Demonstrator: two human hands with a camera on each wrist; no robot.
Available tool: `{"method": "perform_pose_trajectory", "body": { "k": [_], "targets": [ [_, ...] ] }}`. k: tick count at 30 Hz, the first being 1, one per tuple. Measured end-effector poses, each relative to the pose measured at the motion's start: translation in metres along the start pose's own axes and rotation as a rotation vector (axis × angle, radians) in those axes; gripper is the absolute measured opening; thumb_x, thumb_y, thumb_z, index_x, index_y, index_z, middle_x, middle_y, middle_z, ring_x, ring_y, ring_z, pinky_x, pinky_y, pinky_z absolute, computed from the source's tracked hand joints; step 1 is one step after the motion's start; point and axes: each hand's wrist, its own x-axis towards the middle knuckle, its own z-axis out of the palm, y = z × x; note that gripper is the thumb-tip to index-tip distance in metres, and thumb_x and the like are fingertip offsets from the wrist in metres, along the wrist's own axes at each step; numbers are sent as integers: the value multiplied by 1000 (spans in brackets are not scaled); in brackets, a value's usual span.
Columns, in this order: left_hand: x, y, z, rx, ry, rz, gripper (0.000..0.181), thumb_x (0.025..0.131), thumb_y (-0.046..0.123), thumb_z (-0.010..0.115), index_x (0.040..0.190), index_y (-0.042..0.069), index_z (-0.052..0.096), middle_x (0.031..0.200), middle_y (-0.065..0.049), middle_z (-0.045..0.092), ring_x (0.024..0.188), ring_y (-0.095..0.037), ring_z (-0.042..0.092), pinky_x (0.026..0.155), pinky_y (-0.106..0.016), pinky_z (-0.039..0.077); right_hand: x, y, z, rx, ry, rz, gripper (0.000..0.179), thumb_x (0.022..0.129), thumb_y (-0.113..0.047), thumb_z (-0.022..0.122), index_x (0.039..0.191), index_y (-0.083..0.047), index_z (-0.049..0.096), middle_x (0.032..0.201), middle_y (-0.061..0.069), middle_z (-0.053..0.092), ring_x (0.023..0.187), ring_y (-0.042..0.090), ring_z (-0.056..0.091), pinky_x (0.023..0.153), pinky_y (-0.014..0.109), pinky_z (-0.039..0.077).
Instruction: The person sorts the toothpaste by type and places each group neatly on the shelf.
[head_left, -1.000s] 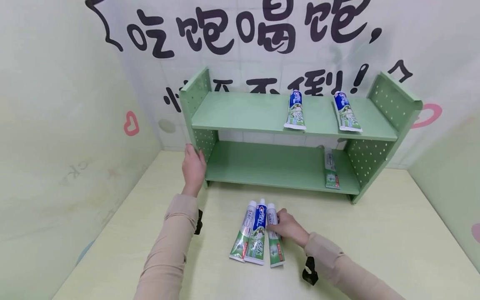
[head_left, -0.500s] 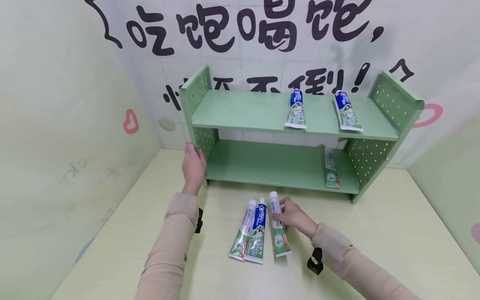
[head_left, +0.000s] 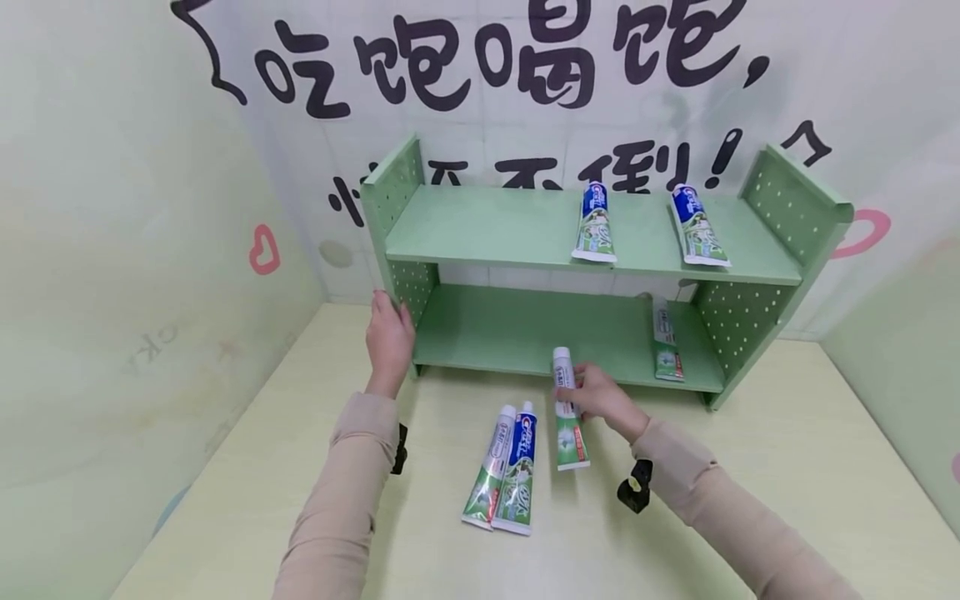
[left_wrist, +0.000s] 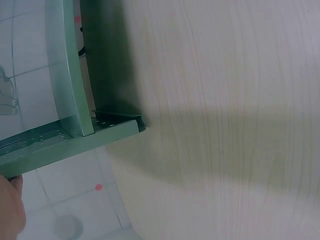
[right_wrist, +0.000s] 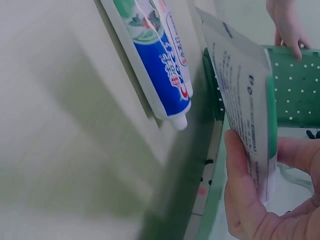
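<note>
My right hand [head_left: 606, 400] pinches a white-and-green toothpaste tube [head_left: 572, 437] between thumb and fingers, cap upward, in front of the lower board's front edge. Seen from the right wrist, the printed back of that toothpaste tube [right_wrist: 240, 85] faces the camera. At the rack's left upright, my left hand [head_left: 390, 342] grips the side panel of the green two-tier shelf [head_left: 495, 325]. Two more tubes lie side by side on the table: a white-and-green tube [head_left: 491, 467] and a blue-and-green tube [head_left: 517, 471], their edges overlapping.
Two blue-and-green tubes, a left one [head_left: 595, 223] and a right one [head_left: 699, 225], lie on the upper board. A white-and-green tube [head_left: 666, 342] lies at the right end of the lower board. Behind the shelf stands a wall [head_left: 480, 125] with black lettering.
My right hand has lifted the white-and-green tube off the table beside the other two and carried it forward and slightly right, toward the shelf. The left hand stays on the side panel.
</note>
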Motion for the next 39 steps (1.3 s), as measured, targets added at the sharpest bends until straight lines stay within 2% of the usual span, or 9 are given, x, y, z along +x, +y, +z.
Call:
{"method": "perform_pose_trajectory", "body": {
  "k": [5,13,18,22,28,33,39],
  "targets": [
    [-1,-1,-1,1,1,-6,37,97,18,41,125,-5,35,110,-23,52,86,-39,60,71,-45,53,8,-5,-10,-4,-11,-7,58,88,-14,57,129,13,27,103,26,55,74,19,59,60,29,54],
    [-2,1,-5,-4,0,-1,36,97,17,40,125,-6,34,110,-23,52,86,-39,60,70,-45,54,27,-11,-26,18,36,31,61,90,-17,55,133,14,25,117,30,50,80,20,59,65,29,55],
    [-1,0,-5,3,27,-3,38,97,16,42,127,-5,34,110,-23,53,87,-39,60,71,-45,54,37,-14,-33,50,47,8,62,90,-19,56,134,12,26,119,29,49,90,26,59,74,33,56],
    [-3,-2,-3,6,16,-10,42,96,16,43,130,-6,31,113,-24,53,90,-39,61,74,-45,54,41,-13,-38,66,46,1,61,91,-20,55,134,12,26,122,29,48,98,31,57,80,36,55],
    [-3,-3,-2,6,27,-9,44,96,15,42,131,-8,30,114,-26,53,92,-41,60,76,-47,54,50,-14,-43,66,44,-23,59,91,-19,54,133,14,27,124,31,46,103,36,56,81,38,54],
    [-4,-2,-4,10,54,-6,42,96,14,42,130,-9,32,111,-25,54,90,-40,60,76,-46,53,61,-17,-47,65,51,-57,54,92,-16,52,130,17,32,124,33,46,105,39,55,82,39,54],
    [-6,-1,-2,12,33,-23,45,96,15,43,132,-8,30,115,-25,53,92,-41,60,76,-47,54,71,-15,-52,31,88,-30,56,91,-17,53,128,18,30,122,33,45,96,31,56,79,37,54]
  ]
}}
